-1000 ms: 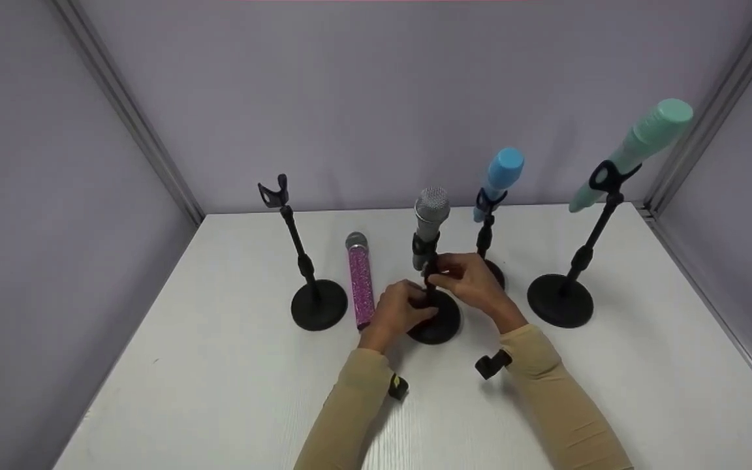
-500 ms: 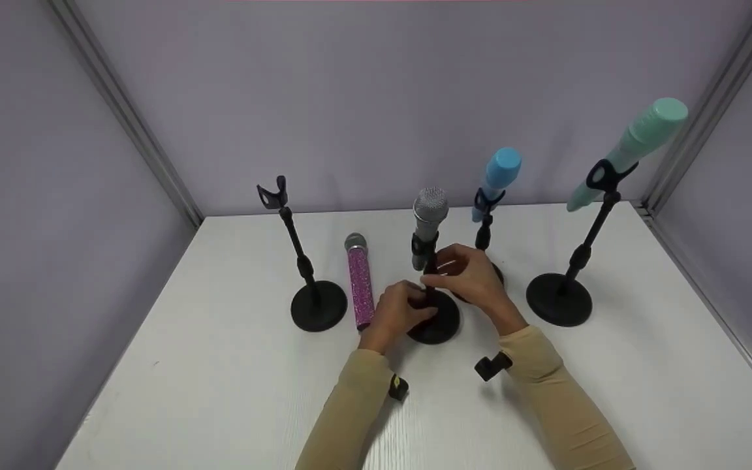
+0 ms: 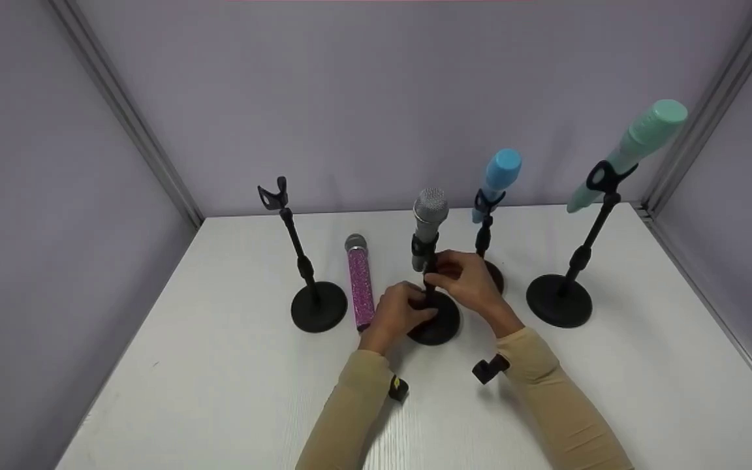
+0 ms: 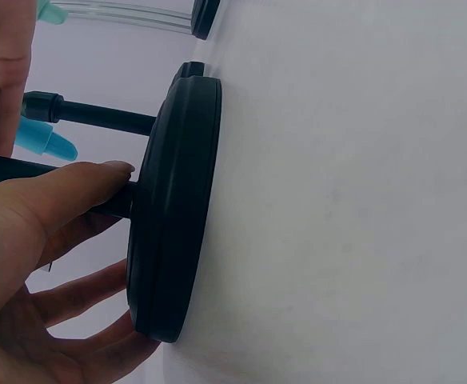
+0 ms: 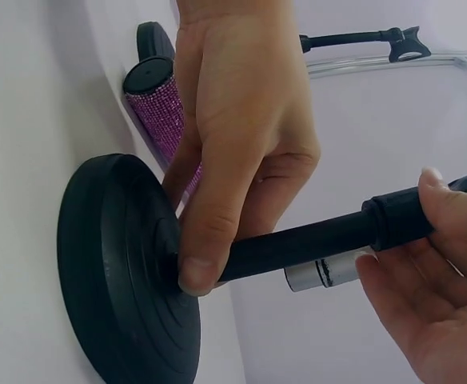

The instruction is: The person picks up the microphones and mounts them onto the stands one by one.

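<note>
A black microphone stand (image 3: 437, 324) with a round base stands on the table between my hands. Its clip carries a silver microphone (image 3: 431, 207), head up. My left hand (image 3: 399, 314) pinches the bottom of the pole, just above the base; in the left wrist view its lower fingers reach the base's rim. Higher up, my right hand (image 3: 470, 282) pinches the thick collar (image 5: 401, 218) of the pole between thumb and fingers. Left of the stand, a pink glittery microphone (image 3: 361, 281) lies on the table, its lower end close to my left hand.
At the left stands another black stand (image 3: 318, 305) with an empty clip (image 3: 275, 194). Behind my right hand, a stand holds a blue microphone (image 3: 504, 170). Farther right, a taller stand (image 3: 559, 301) bears a mint-green microphone (image 3: 653, 130). Walls border the white table (image 3: 219, 391).
My right hand's fingers loosen and lift slightly from the collar half a second ago, then close on it again. My left hand and the silver microphone stay in place.
</note>
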The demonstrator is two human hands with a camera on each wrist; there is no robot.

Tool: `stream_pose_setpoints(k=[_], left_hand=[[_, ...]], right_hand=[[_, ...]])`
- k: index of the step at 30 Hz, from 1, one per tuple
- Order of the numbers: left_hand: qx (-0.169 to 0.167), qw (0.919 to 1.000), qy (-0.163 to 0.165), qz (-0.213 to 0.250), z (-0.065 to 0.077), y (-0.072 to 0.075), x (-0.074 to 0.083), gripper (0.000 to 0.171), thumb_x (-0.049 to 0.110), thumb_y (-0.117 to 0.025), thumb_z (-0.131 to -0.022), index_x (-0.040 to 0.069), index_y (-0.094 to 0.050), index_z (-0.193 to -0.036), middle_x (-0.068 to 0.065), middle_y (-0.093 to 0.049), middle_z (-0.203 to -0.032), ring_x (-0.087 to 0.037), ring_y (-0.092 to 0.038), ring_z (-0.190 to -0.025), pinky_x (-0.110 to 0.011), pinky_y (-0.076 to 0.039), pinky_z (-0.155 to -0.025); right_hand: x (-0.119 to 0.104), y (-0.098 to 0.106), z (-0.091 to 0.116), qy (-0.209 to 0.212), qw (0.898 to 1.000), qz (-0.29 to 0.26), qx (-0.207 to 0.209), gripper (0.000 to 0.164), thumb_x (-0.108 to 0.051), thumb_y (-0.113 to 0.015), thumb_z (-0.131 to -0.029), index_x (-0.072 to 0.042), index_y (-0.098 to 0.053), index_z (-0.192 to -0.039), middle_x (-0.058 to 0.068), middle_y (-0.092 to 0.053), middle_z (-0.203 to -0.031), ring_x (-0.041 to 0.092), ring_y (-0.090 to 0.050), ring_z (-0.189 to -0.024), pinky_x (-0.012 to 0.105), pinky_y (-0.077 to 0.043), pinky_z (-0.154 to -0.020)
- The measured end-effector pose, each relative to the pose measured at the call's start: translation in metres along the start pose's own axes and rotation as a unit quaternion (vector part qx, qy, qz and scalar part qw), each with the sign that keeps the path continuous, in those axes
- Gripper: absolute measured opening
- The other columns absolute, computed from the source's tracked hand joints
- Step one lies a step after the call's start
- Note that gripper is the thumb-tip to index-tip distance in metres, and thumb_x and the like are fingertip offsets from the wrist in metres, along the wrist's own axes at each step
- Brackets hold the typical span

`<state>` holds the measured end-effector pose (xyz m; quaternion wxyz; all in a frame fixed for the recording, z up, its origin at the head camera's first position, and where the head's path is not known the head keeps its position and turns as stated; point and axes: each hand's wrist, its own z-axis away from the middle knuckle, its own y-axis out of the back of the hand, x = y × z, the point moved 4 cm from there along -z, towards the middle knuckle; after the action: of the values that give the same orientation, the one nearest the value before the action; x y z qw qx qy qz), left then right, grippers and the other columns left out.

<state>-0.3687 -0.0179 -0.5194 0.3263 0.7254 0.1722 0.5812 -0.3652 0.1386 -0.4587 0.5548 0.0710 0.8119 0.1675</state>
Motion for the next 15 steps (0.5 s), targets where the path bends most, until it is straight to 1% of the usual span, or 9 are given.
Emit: stream_pose_setpoints(k=[2,4,7,10,12,13,15], left_hand=[[0.001,1.0000,-0.005,-0.001,-0.0002,-0.0003,-0.0002,0.024,0.020,-0.085,-0.086,0.006,-0.081,-0.104,-0.008,-0.074,-0.114,-0.021,-0.068,-0.110,-0.039,-0.056,-0.098],[0.000,1.0000,-0.009,0.000,-0.0002,-0.0006,-0.0003,0.022,0.020,-0.085,-0.086,0.006,-0.081,-0.103,-0.008,-0.075,-0.113,-0.021,-0.068,-0.109,-0.038,-0.057,-0.097],[-0.003,0.9999,-0.010,0.000,-0.0001,-0.0009,-0.0004,0.022,0.020,-0.085,-0.086,0.006,-0.080,-0.102,-0.008,-0.074,-0.113,-0.020,-0.068,-0.108,-0.037,-0.057,-0.096],[-0.003,1.0000,-0.006,0.002,0.0003,-0.0007,-0.0003,0.022,0.020,-0.084,-0.087,0.006,-0.079,-0.103,-0.008,-0.074,-0.114,-0.020,-0.068,-0.108,-0.037,-0.057,-0.096],[-0.002,1.0000,-0.005,-0.002,0.0002,-0.0004,-0.0001,0.023,0.021,-0.084,-0.087,0.006,-0.079,-0.103,-0.008,-0.074,-0.115,-0.020,-0.068,-0.110,-0.037,-0.057,-0.097],[-0.001,1.0000,-0.005,-0.004,0.0000,-0.0003,0.0000,0.023,0.021,-0.084,-0.087,0.006,-0.080,-0.104,-0.008,-0.074,-0.115,-0.021,-0.068,-0.110,-0.037,-0.057,-0.098],[0.001,0.9999,-0.010,-0.007,-0.0002,0.0001,0.0005,0.024,0.021,-0.084,-0.087,0.005,-0.080,-0.105,-0.008,-0.074,-0.115,-0.021,-0.068,-0.111,-0.037,-0.057,-0.097]], right_hand=[[0.0014,-0.0005,-0.0003,-0.007,1.000,-0.004,-0.021,0.026,-0.003,-0.075,-0.091,0.005,-0.072,-0.116,0.021,-0.075,-0.110,0.029,-0.073,-0.101,0.018,-0.056,-0.083],[0.0037,-0.0005,-0.0010,-0.012,0.999,-0.014,-0.043,0.024,-0.002,-0.072,-0.094,0.003,-0.072,-0.118,0.020,-0.075,-0.113,0.027,-0.073,-0.104,0.016,-0.055,-0.085],[0.0056,-0.0002,-0.0017,-0.002,0.997,-0.026,-0.075,0.023,-0.001,-0.067,-0.097,0.001,-0.072,-0.119,0.020,-0.074,-0.116,0.029,-0.072,-0.108,0.017,-0.055,-0.089],[0.0059,0.0010,-0.0020,0.009,0.994,-0.049,-0.092,0.023,-0.004,-0.066,-0.099,0.001,-0.071,-0.121,0.021,-0.074,-0.119,0.029,-0.071,-0.111,0.020,-0.055,-0.092],[0.0042,0.0023,-0.0019,0.014,0.995,-0.052,-0.088,0.025,-0.008,-0.068,-0.098,0.001,-0.071,-0.121,0.021,-0.073,-0.118,0.029,-0.071,-0.109,0.024,-0.056,-0.092],[0.0031,0.0031,-0.0015,0.014,0.996,-0.048,-0.077,0.025,-0.010,-0.070,-0.098,0.001,-0.071,-0.120,0.020,-0.074,-0.117,0.029,-0.072,-0.106,0.027,-0.057,-0.092],[0.0007,0.0046,-0.0005,0.008,0.999,-0.021,-0.042,0.027,-0.018,-0.075,-0.094,-0.002,-0.072,-0.117,0.017,-0.075,-0.113,0.026,-0.073,-0.100,0.031,-0.057,-0.090]])
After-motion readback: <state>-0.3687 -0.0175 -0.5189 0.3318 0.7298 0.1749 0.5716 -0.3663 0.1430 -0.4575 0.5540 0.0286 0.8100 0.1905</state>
